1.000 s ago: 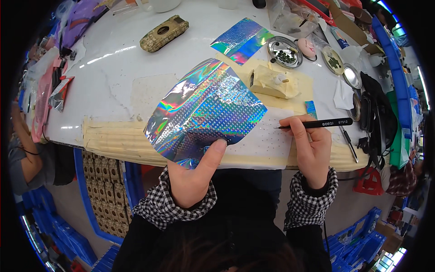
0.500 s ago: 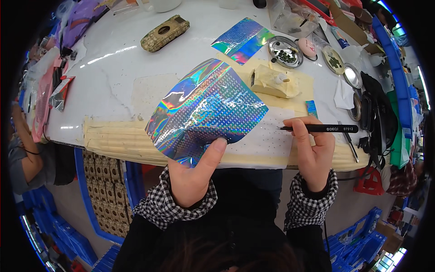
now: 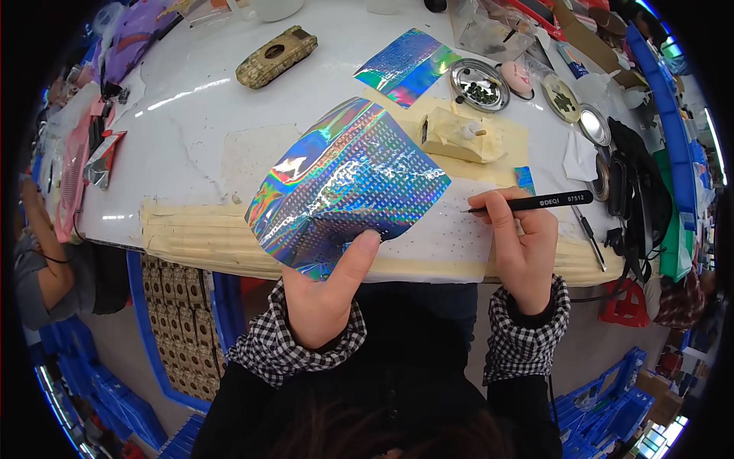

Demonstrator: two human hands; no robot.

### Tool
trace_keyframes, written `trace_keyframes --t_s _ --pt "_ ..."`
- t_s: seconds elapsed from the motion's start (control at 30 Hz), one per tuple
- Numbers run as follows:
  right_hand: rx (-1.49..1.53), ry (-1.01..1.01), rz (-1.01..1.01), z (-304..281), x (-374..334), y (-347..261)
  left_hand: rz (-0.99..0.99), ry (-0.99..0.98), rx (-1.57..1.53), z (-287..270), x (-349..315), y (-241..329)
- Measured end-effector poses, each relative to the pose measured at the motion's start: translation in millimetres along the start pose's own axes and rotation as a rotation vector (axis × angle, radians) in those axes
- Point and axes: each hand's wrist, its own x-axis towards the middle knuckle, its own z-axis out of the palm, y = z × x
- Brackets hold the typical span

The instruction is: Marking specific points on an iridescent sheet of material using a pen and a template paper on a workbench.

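Note:
My left hand [image 3: 330, 294] grips the lower edge of a shiny holographic sticker sheet [image 3: 359, 172], thumb on top and the other fingers hidden beneath. Rows of small pale marks cover the sheet, which curls up at its left. In my right hand [image 3: 521, 241] a pair of black tweezers [image 3: 535, 202] is pinched, tips pointing left, a little to the right of the sheet. Whether the tips hold anything is too small to tell. Below them lies a white paper [image 3: 451, 245] scattered with tiny dark specks.
A camouflage model tank hull [image 3: 277, 56] stands at the back left. Another holographic sheet [image 3: 405, 65] lies behind mine. To the right are a tape-wrapped block [image 3: 462, 136], a metal dish of small dark green parts [image 3: 480, 86] and a thin metal tool [image 3: 590, 241]. A blue crate [image 3: 145, 329] holds several hulls below.
My right hand has shifted slightly left and up with the tweezers, which are now tilted more, their back end higher. My left hand and the sheet have barely moved.

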Motion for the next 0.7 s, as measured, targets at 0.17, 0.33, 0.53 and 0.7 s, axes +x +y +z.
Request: trace_keyframes --t_s 0.17,0.33,0.53,0.7 --pt "-0.209 0.026 -0.155 3.1 1.7 0.6 0.001 -0.015 0.015 -2.3 -0.3 -0.3" --pt "-0.402 0.038 -0.361 6.7 6.4 -7.6 -0.011 -0.014 0.038 0.0 0.0 0.8" --pt "-0.38 0.053 -0.317 5.9 7.8 -10.0 0.016 -0.01 0.085 2.8 0.8 2.5" --pt "-0.305 0.053 -0.211 0.4 5.5 -7.3 -0.021 0.0 0.017 -1.1 0.0 -2.2"
